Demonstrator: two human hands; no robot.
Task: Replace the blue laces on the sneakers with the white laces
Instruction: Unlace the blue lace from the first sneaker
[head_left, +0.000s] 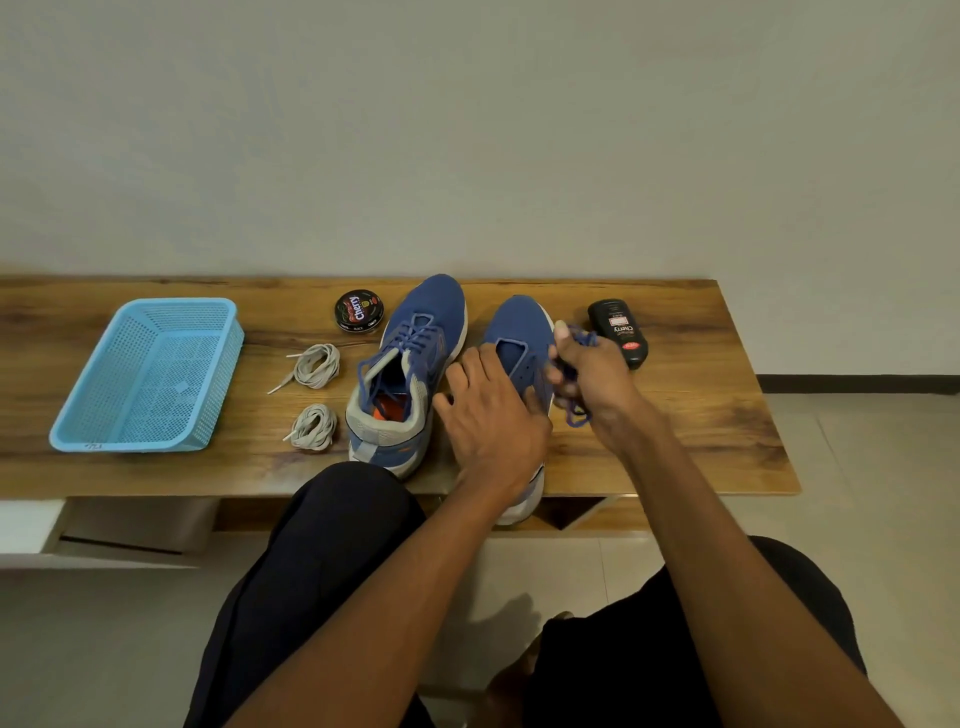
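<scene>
Head view: left hand (491, 410) palm-down on right sneaker (519, 338), fingers spread and lightly bent, pressing its tongue. Right hand (589, 376), at 3 o'clock of that shoe, fingers curled around bunched blue lace (581, 340). Left sneaker (410, 358) at 9 o'clock, still laced blue. Two coiled white laces (314, 366) farther toward 9, beside blue basket (150, 374) on wooden table (701, 415).

The left hand (493, 410) covers the heel and tongue of the right sneaker (519, 338); the right hand (592, 379) hides much of the bunched blue lace (579, 340). Bottle (618, 332) label print is too small to read, and the worktop (701, 415) runs off the left edge
</scene>
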